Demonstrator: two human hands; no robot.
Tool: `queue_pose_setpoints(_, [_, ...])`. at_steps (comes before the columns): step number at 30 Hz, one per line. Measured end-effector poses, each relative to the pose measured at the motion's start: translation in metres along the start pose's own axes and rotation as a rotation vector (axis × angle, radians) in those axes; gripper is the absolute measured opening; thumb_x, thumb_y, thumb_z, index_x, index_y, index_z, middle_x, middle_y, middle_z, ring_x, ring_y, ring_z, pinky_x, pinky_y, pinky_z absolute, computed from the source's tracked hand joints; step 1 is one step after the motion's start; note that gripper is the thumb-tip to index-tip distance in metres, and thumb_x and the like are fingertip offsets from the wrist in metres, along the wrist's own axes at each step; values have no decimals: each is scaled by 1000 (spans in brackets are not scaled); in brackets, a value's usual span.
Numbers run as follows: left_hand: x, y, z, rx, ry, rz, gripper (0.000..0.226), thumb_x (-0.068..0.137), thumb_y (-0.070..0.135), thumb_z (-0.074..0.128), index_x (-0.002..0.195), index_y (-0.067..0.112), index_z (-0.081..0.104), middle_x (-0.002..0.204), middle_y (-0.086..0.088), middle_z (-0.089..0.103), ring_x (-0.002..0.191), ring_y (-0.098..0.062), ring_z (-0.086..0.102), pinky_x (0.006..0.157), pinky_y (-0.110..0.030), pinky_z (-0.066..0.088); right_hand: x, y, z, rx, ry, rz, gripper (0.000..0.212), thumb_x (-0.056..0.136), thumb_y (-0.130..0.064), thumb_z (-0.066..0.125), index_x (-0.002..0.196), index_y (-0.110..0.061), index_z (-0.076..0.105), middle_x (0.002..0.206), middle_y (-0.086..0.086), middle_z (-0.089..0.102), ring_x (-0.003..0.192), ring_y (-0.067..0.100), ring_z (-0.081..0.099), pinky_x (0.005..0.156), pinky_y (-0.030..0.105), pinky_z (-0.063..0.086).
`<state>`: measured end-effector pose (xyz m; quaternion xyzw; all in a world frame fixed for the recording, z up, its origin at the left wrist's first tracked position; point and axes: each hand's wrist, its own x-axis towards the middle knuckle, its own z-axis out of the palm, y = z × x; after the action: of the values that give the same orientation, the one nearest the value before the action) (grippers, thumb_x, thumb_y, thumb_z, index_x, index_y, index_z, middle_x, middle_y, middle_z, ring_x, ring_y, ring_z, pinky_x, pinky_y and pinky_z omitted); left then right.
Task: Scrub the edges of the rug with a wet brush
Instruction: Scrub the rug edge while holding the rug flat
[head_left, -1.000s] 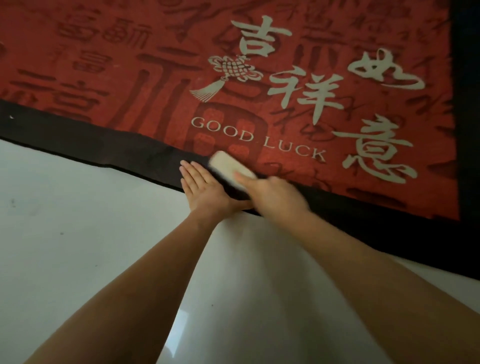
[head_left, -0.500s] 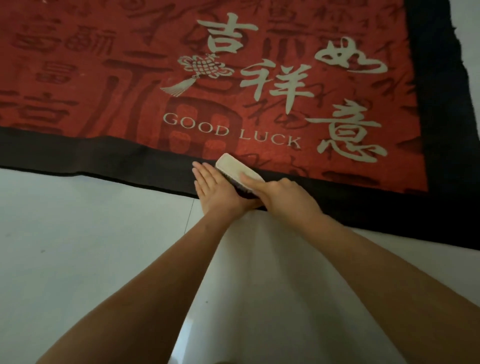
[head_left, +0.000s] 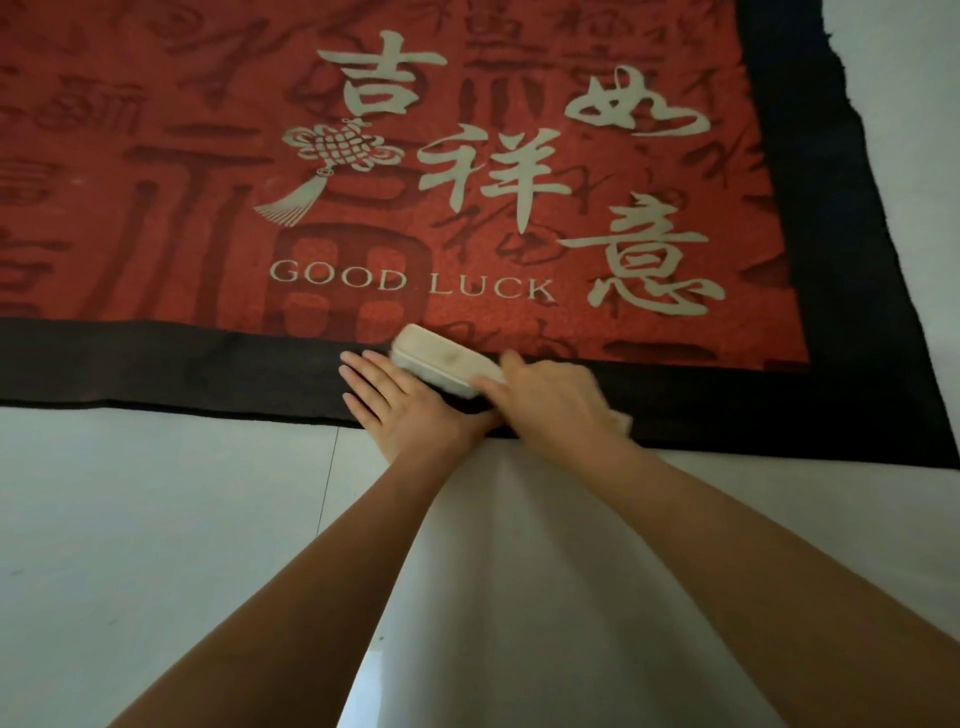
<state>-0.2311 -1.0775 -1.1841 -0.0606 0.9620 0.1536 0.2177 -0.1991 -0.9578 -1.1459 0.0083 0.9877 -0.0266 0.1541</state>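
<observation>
The fingers of the right hand (head_left: 550, 400) were curled round the near end of the brush (head_left: 445, 367) and were gripping it, the thumb laid along the near side of its pale back; the hand itself was blurred. The fingers of the left hand (head_left: 402, 402) were held straight and together, pressed flat on the rug (head_left: 467, 156) with nothing held in them. Their tips lay just beside the far end of the brush, on its left side, and the two hands were touching at the base of the thumbs.

The brush was a pale, oblong block, set at a slant with its bristle side down on the rug. It was placed where the dark border (head_left: 171, 369) meets the red field — partly over each — directly below the words "GOOD LUCK" (head_left: 413, 283). Whether the bristles were wet could not be told.

The rug was spread flat on a pale tiled floor (head_left: 156, 545). Above the brush, large cream characters and a knotted tassel motif (head_left: 332, 161) were printed on the red field. To the right of the brush the dark border was seen to turn a corner and run away from the viewer. Both bare forearms were stretched from the lower edge of the view across the floor to the rug's near edge.
</observation>
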Motion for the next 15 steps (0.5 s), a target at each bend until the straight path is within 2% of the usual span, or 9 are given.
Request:
queue_pose_setpoints(2, [-3, 1, -2, 17, -31, 1, 161, 49, 89, 63, 146, -6, -23, 155, -26, -28, 146, -35, -25, 118, -47, -11, -22, 43, 1, 51, -31, 154, 38, 96, -57, 39, 96, -26, 61, 99, 2, 66, 96, 27, 64, 66, 33, 36])
queue_pose_setpoints(3, [-4, 3, -2, 28, -33, 11, 163, 47, 90, 63, 146, -7, -23, 155, -26, -28, 145, -36, -25, 118, -47, -11, -33, 64, -1, 137, -34, 256, 46, 91, -64, 43, 77, -23, 58, 85, 0, 66, 87, 25, 64, 62, 31, 34])
queue_pose_setpoints(5, [-5, 8, -2, 36, -33, 33, 162, 50, 88, 64, 146, -8, -23, 155, -27, -28, 145, -36, -25, 118, -45, -12, -36, 82, -6, 275, -15, 377, 58, 84, -70, 48, 60, -18, 54, 64, -4, 59, 70, 20, 61, 56, 29, 31])
queue_pose_setpoints(7, [-5, 14, -1, 8, -37, 16, 161, 51, 86, 67, 145, -8, -24, 154, -27, -29, 145, -35, -27, 118, -42, -13, -13, 66, -4, 280, -21, 327, 57, 82, -72, 49, 65, -20, 60, 66, -4, 60, 71, 20, 62, 57, 29, 33])
queue_pose_setpoints(10, [-4, 13, -3, -24, -44, -53, 162, 51, 83, 71, 144, -7, -26, 154, -25, -30, 145, -32, -29, 119, -40, -14, 28, 8, -2, 195, 26, 207, 57, 84, -72, 48, 91, -19, 65, 90, 2, 67, 88, 24, 64, 67, 31, 37])
queue_pose_setpoints(11, [-3, 12, -3, -20, -39, -68, 162, 50, 83, 70, 144, -7, -27, 154, -24, -31, 145, -31, -29, 119, -40, -14, 36, 5, -4, 178, 41, 183, 58, 84, -72, 47, 93, -17, 64, 93, 4, 67, 89, 25, 64, 69, 32, 38])
queue_pose_setpoints(13, [-4, 14, -5, -14, -63, -74, 166, 45, 87, 69, 144, -6, -28, 154, -24, -31, 145, -31, -29, 118, -40, -14, 23, 34, -5, 188, 15, 241, 63, 80, -78, 45, 83, -18, 63, 85, 2, 65, 86, 25, 64, 68, 32, 38])
queue_pose_setpoints(15, [-5, 17, -5, -1, -93, -71, 169, 42, 89, 68, 144, -5, -29, 154, -24, -32, 144, -32, -30, 117, -41, -15, -6, 81, 3, 214, -49, 321, 69, 74, -84, 43, 63, -18, 58, 67, -3, 60, 72, 22, 63, 62, 31, 38])
